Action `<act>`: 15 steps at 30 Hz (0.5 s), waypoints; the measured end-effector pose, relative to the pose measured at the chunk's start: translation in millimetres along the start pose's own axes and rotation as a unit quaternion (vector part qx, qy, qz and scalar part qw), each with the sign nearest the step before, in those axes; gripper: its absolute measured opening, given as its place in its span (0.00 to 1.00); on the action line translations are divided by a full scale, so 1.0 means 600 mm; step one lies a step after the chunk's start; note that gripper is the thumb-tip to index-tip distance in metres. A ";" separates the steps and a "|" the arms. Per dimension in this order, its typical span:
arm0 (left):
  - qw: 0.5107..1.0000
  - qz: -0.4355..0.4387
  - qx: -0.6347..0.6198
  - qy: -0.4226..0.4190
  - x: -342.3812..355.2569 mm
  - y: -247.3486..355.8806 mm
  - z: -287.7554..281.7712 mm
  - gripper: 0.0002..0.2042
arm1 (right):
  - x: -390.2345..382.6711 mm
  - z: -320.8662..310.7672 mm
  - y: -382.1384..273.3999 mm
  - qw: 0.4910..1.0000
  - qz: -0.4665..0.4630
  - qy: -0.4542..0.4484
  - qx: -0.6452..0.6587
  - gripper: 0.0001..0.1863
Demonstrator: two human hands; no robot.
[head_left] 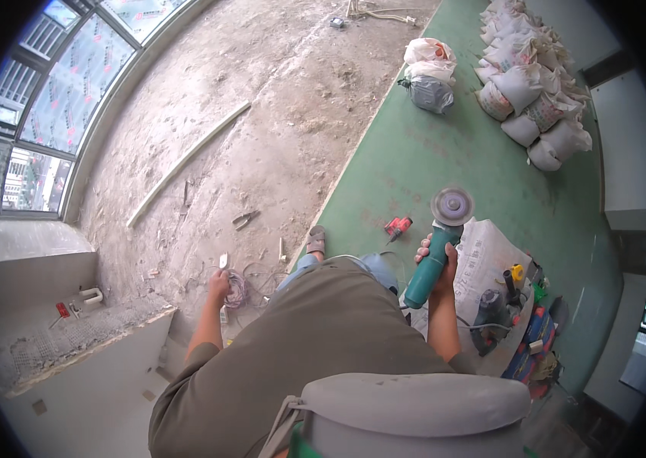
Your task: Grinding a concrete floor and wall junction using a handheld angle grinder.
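The right hand (449,272) wraps its fingers round the grinder (428,271), likely to avoid the disc (452,205). I cannot tell if the left hand (220,285) pinches the white bit (223,260).

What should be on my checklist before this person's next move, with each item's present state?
1. Angle grinder gripped: ok, the right hand is closed around its teal body.
2. Left hand away from the disc: ok, it is well apart, beside the cable coil.
3. Disc stopped: cannot tell from one still picture.
4. Floor free of loose tools: not ok, a red power tool and pliers lie ahead of the person.
5. Grinder unplugged: cannot tell, its cord cannot be followed to an end.
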State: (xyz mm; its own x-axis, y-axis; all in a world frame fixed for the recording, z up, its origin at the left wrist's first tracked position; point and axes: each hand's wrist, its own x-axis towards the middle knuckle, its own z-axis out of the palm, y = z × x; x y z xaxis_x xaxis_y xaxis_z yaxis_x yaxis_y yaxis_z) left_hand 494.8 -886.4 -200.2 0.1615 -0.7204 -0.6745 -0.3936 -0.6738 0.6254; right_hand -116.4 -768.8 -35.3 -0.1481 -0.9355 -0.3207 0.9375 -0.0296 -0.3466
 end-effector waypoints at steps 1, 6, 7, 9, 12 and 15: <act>0.999 0.035 0.019 0.009 0.033 0.029 -0.001 0.15 | 0.014 0.011 0.001 1.000 0.000 0.007 0.002 0.27; 0.999 0.036 0.007 -0.017 0.092 0.255 0.058 0.19 | 0.084 0.019 -0.023 0.998 -0.005 0.031 0.061 0.26; 0.998 0.055 0.017 -0.023 0.108 0.272 0.064 0.22 | 0.100 0.019 -0.033 0.997 -0.006 0.033 0.062 0.26; 0.998 0.040 0.040 -0.017 0.121 0.316 0.082 0.22 | 0.142 0.014 -0.056 0.995 -0.003 0.041 0.091 0.26; 0.997 0.019 0.070 -0.009 0.142 0.356 0.115 0.24 | 0.211 0.002 -0.103 0.996 -0.005 0.018 0.091 0.27; 0.996 -0.033 0.079 0.012 0.150 0.381 0.146 0.26 | 0.292 0.004 -0.155 0.994 -0.020 0.013 0.111 0.28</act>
State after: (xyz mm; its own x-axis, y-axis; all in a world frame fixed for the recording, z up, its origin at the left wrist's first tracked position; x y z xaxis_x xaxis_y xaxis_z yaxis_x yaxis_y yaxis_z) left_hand 340.1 -1091.0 -152.6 0.2129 -0.6808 -0.7009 -0.5180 -0.6868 0.5098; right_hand -228.9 -930.8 -56.8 -0.1931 -0.9223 -0.3348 0.9765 -0.1472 -0.1577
